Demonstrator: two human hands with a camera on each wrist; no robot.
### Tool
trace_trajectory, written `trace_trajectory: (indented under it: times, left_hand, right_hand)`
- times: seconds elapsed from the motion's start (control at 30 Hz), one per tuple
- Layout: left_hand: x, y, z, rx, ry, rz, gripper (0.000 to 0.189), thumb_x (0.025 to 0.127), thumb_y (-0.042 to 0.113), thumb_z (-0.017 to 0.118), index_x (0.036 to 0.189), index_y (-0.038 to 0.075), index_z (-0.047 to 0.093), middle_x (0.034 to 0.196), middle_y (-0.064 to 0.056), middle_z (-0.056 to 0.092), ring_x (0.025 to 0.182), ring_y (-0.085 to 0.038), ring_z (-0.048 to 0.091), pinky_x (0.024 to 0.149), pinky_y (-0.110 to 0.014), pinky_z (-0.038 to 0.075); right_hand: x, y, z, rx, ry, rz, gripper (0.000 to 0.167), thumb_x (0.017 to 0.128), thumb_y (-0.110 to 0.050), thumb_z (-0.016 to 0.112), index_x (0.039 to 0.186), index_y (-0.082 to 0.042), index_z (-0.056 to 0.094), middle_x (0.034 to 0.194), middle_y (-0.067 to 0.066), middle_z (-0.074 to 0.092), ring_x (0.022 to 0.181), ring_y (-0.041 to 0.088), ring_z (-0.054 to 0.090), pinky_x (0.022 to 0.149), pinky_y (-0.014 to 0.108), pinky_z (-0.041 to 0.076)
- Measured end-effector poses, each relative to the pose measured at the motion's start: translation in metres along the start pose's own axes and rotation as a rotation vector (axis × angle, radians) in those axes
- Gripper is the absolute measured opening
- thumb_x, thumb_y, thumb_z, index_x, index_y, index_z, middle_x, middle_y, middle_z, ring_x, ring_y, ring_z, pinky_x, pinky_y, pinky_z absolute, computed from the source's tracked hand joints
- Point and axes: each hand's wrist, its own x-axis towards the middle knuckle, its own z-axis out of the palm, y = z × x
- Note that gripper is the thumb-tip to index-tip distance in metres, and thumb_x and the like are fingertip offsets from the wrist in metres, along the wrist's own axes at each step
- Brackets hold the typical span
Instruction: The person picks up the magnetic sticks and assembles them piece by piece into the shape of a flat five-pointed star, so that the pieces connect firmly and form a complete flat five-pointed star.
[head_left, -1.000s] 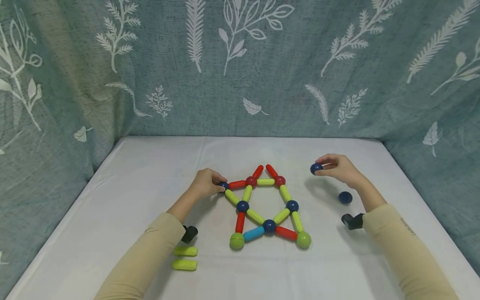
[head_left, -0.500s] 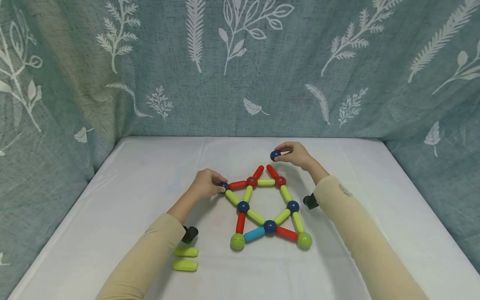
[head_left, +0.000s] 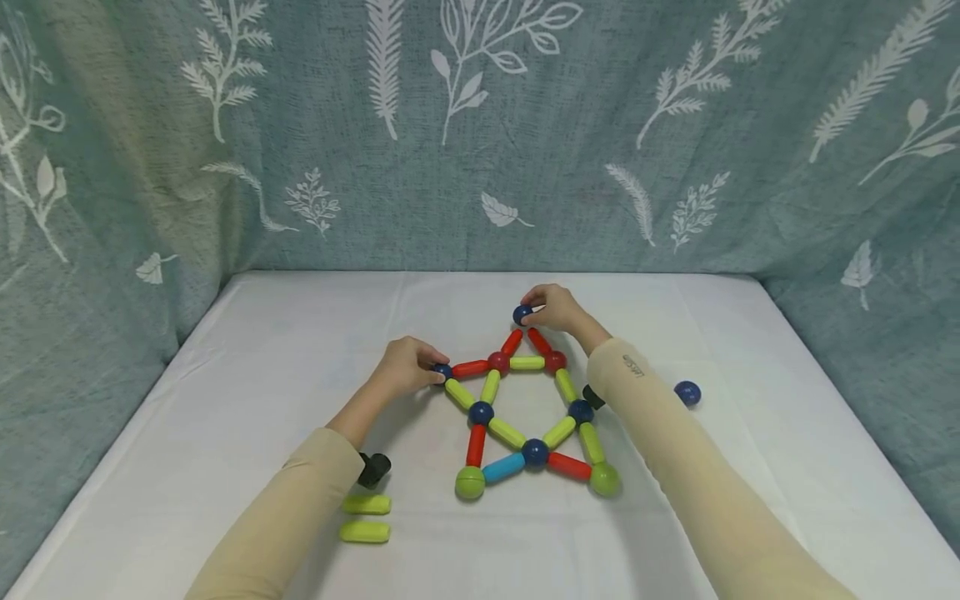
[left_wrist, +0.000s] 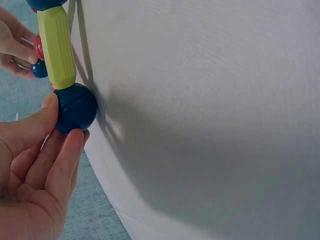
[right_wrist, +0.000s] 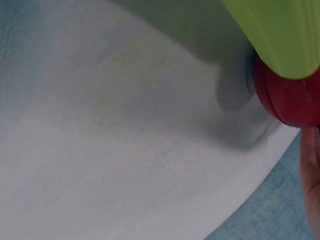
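Observation:
A star-like figure of magnetic rods and balls lies on the white table. My left hand pinches the dark blue ball at its left corner, where a red rod and a yellow-green rod meet. At the far side, my right hand holds another dark blue ball between thumb and fingers. That ball is just beyond the tips of two slanting red rods, the left one and the right one; I cannot tell whether they touch. In the right wrist view, a red ball hides most of that hand.
A loose blue ball lies to the right, partly behind the right sleeve. Two loose yellow-green rods, an upper and a lower, lie by the left forearm. Green balls form the near corners. A patterned curtain hangs behind the table.
My right hand has carried its blue ball leftward from the right side of the table to the tips of the two red rods. My left hand keeps its hold on the corner ball.

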Motion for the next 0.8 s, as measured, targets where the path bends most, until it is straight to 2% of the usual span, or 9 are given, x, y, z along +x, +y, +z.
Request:
trace_trajectory:
  times: [0.17,0.3,0.6,0.8]
  left_hand:
    - [-0.001,-0.0013,-0.0009,-0.001,0.007,0.001,0.022,0.079,0.004,0.07,0.101,0.001,0.069,0.1,-0.014,0.066,0.095,-0.027,0.06,0.081,-0.037,0.049]
    - [-0.0002,-0.002,-0.0004,-0.003,0.011,0.014,0.023,0.078,0.004,0.07,0.101,0.001,0.069,0.1,-0.014,0.066,0.094,-0.026,0.061,0.081,-0.037,0.049]
    - [-0.0012,-0.001,0.0,-0.003,0.013,0.023,0.024,0.078,0.002,0.07,0.101,0.0,0.069,0.1,-0.014,0.067,0.095,-0.027,0.061,0.082,-0.037,0.049]
    - [-0.0021,0.0002,0.0003,-0.004,0.007,0.022,0.023,0.078,0.002,0.07,0.101,0.0,0.069,0.1,-0.014,0.067,0.095,-0.027,0.061,0.081,-0.037,0.049]
  right_hand:
    - [0.0009,-0.0039,0.0041,-0.06,-0.063,0.03,0.032,0.085,-0.007,0.063,0.115,0.002,0.056,0.121,0.019,0.056,0.114,0.028,0.05,0.095,0.034,0.041]
    - [-0.0017,-0.0051,0.004,-0.07,-0.074,0.042,0.032,0.086,-0.006,0.062,0.117,0.001,0.055,0.123,0.019,0.055,0.115,0.028,0.049,0.094,0.033,0.042]
    - [-0.0043,-0.0016,0.0044,-0.022,-0.082,0.078,0.032,0.086,-0.005,0.062,0.117,0.001,0.055,0.124,0.019,0.053,0.11,0.027,0.052,0.084,0.03,0.048]
    - [-0.0082,0.0014,0.0026,-0.005,-0.106,0.094,0.036,0.087,-0.005,0.061,0.122,0.0,0.054,0.127,0.02,0.051,0.109,0.028,0.054,0.084,0.03,0.048]
